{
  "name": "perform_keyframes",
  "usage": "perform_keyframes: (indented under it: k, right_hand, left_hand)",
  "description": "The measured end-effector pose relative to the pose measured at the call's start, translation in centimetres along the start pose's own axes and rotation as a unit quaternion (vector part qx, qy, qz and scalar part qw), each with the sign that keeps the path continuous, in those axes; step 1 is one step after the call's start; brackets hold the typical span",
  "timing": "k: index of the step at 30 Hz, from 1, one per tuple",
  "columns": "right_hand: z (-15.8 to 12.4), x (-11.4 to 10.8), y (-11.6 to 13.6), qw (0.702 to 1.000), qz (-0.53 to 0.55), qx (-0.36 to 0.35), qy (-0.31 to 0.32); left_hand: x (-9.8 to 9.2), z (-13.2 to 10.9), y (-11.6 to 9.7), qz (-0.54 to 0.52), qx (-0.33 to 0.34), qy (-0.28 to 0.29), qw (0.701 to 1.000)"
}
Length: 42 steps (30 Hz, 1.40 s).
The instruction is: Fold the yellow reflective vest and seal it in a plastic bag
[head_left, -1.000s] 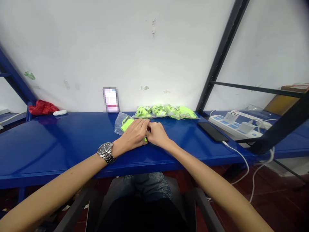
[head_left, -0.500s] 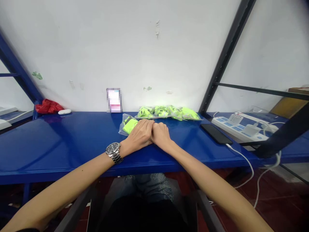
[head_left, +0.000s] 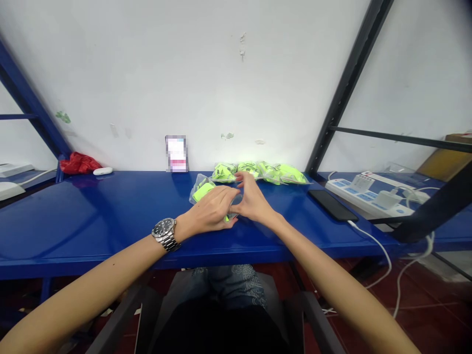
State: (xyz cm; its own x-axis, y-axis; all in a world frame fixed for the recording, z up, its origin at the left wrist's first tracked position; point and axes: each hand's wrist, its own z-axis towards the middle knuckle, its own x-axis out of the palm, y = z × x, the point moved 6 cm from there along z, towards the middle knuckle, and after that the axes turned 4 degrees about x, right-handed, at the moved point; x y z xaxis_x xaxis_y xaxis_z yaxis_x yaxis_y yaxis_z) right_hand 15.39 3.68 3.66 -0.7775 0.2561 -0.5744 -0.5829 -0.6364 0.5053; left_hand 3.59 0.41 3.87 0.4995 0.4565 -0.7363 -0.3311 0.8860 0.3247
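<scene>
The left hand point(head_left: 212, 212), a metal wristwatch point(head_left: 164, 234) on its wrist, lay on the blue shelf point(head_left: 92, 216) with its fingers curled together and its thumb tucked under, closed on a small clear bag point(head_left: 234, 208). A sliver of neon-green showed at that thumb's tip, low in the bag. The bag sat in the narrow gap between the two hands, just above the shelf near its front edge. The right hand point(head_left: 255, 202) met the bag from the other side. Its thumb touched the bag's near edge while its upper fingers point(head_left: 243, 177) stood lifted and spread apart; whether it actually gripped the plastic could not be told. Just behind the left knuckles lay another clear bag with a green piece point(head_left: 201, 189), touching the shelf and apart from the fingers. Farther back, along the wall, sat a row of green-filled bags point(head_left: 275, 172). A dark phone point(head_left: 333, 205) lay to the right of the hands, its white cable point(head_left: 372, 241) hanging over the edge, with a power strip point(head_left: 365, 192) beyond it.
</scene>
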Motion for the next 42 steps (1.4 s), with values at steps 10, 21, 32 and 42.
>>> perform_keyframes:
  k: [10,21,32,42]
  right_hand:
    - [0.6,2.3,0.7,0.997,-0.014,0.07,0.02]
    - [1.0,2.6,-1.0,0.983,0.145,0.045,0.099]
    - [-0.4,3.4,-2.0,0.991,0.064,0.108,0.043]
    - [0.5,2.5,-4.6,0.989,0.078,0.128,0.02]
  left_hand:
    - [0.3,0.1,-0.5,0.044,-0.014,-0.011,0.999]
    - [1.6,0.2,0.3,0.042,-0.022,0.046,0.998]
    - [2.6,0.1,-0.7,0.092,-0.022,0.078,0.992]
    - [1.6,2.0,0.2,-0.063,-0.043,0.065,0.995]
